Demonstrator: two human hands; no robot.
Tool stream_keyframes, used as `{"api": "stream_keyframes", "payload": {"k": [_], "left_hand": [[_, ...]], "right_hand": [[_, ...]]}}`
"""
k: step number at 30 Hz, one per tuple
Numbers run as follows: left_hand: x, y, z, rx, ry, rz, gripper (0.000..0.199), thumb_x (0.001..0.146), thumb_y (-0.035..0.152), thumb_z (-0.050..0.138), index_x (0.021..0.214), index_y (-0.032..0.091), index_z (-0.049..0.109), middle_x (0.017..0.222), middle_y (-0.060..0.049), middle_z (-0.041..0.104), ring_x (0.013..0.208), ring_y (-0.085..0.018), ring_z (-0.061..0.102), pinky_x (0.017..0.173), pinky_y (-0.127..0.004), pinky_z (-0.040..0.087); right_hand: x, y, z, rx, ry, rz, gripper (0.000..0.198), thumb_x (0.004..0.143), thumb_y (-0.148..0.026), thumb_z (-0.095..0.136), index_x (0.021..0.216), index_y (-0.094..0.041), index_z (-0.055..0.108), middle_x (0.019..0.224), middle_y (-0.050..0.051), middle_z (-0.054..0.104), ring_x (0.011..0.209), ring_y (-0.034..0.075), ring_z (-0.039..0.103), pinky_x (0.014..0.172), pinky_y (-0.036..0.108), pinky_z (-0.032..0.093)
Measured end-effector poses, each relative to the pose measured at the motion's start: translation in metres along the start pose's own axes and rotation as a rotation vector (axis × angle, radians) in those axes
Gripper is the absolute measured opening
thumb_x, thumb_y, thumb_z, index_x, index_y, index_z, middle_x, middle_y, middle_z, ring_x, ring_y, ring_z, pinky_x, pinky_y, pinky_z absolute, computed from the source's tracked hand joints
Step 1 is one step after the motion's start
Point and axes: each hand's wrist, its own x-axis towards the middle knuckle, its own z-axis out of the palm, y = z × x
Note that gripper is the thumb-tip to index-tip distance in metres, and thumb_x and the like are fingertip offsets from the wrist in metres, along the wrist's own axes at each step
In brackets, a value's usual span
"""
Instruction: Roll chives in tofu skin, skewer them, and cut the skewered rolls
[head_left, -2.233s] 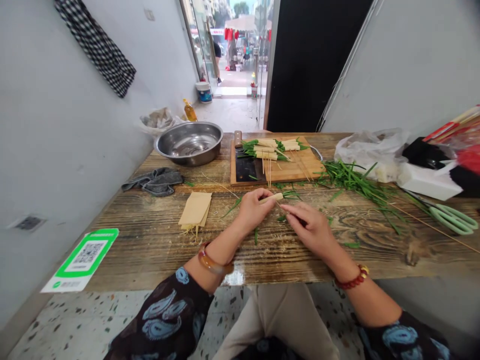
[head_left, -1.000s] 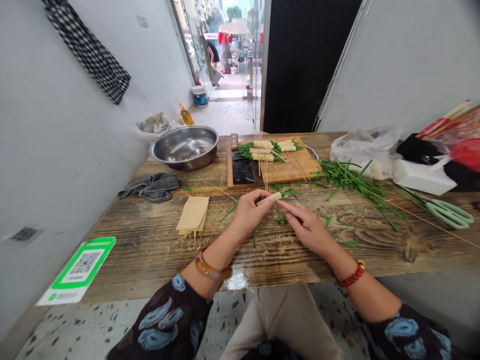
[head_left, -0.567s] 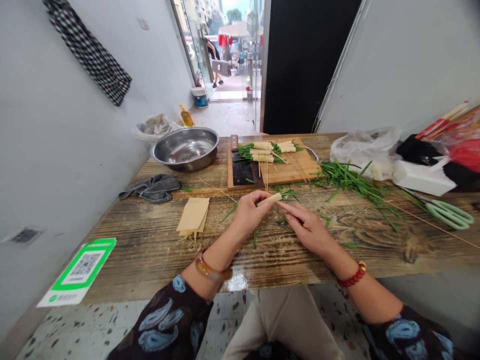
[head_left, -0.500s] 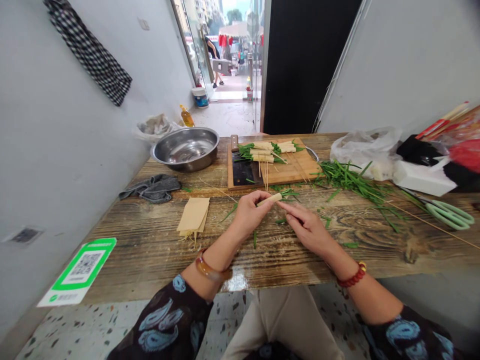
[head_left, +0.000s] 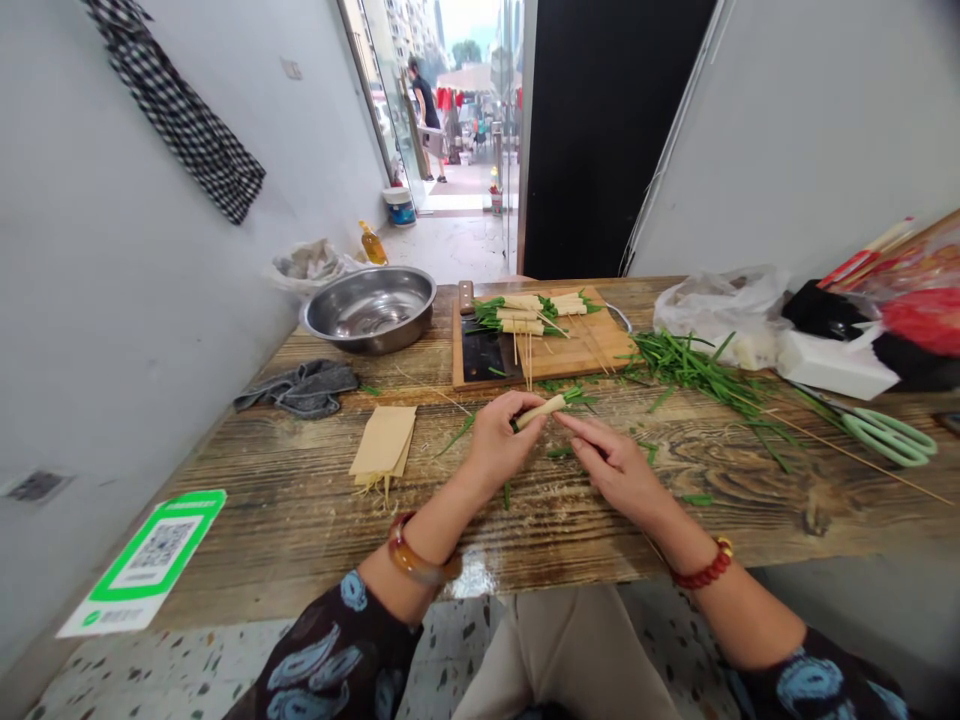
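Observation:
In my left hand [head_left: 504,440] is a pale roll of tofu sheet [head_left: 546,409] wrapped around green chives. The chive ends stick out at its right end, with a little green at the left. My right hand [head_left: 616,462] is closed, its index finger stretched to the roll's near side. A thin stick, apparently a bamboo skewer [head_left: 654,545], shows below that palm; the rest of it is hidden. Left of my hands lies a stack of tan tofu sheets [head_left: 384,440]. Finished skewered rolls [head_left: 523,325] rest on the cutting board [head_left: 592,350] ahead.
A cleaver [head_left: 484,358] lies on the board's left side. Farther left are a steel basin [head_left: 371,312] and a grey cloth [head_left: 304,388]. Loose chives [head_left: 694,370], green-handled scissors [head_left: 889,435] and plastic bags [head_left: 716,300] lie on the right. A person [head_left: 426,110] is outside the doorway.
The roll has turned slightly in my left hand, and green now shows at its left end. My right index finger stays against it. The view has tilted up a little.

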Motion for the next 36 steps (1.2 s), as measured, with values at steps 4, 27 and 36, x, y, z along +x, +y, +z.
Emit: {"api": "stream_keyframes", "payload": {"k": [4, 27, 36], "left_hand": [[-0.001, 0.002, 0.000, -0.014, 0.031, -0.049, 0.006, 0.075, 0.014, 0.060, 0.079, 0.017, 0.063, 0.073, 0.002, 0.065, 0.066, -0.011, 0.057, 0.063, -0.021, 0.044], [-0.003, -0.006, 0.001, 0.020, 0.012, 0.034, 0.003, 0.077, 0.017, 0.061, 0.078, 0.018, 0.063, 0.078, -0.001, 0.067, 0.073, -0.013, 0.061, 0.069, -0.024, 0.046], [-0.002, -0.006, 0.002, -0.037, 0.007, -0.036, 0.006, 0.076, 0.022, 0.062, 0.079, 0.017, 0.064, 0.077, -0.001, 0.068, 0.072, -0.013, 0.060, 0.067, -0.024, 0.047]], "right_hand": [[0.001, -0.002, 0.000, 0.015, 0.007, -0.014, 0.039, 0.092, -0.027, 0.042, 0.127, -0.022, 0.059, 0.088, 0.004, 0.060, 0.078, 0.015, 0.056, 0.072, 0.028, 0.046], [0.011, -0.001, 0.007, 0.114, 0.129, 0.006, 0.028, 0.086, -0.031, 0.052, 0.103, -0.019, 0.071, 0.082, 0.005, 0.063, 0.073, 0.015, 0.056, 0.069, 0.028, 0.046], [0.018, -0.003, 0.015, 0.378, 0.149, 0.218, 0.027, 0.078, -0.040, 0.061, 0.087, -0.016, 0.069, 0.062, -0.001, 0.055, 0.054, 0.010, 0.046, 0.047, 0.022, 0.037]]}}
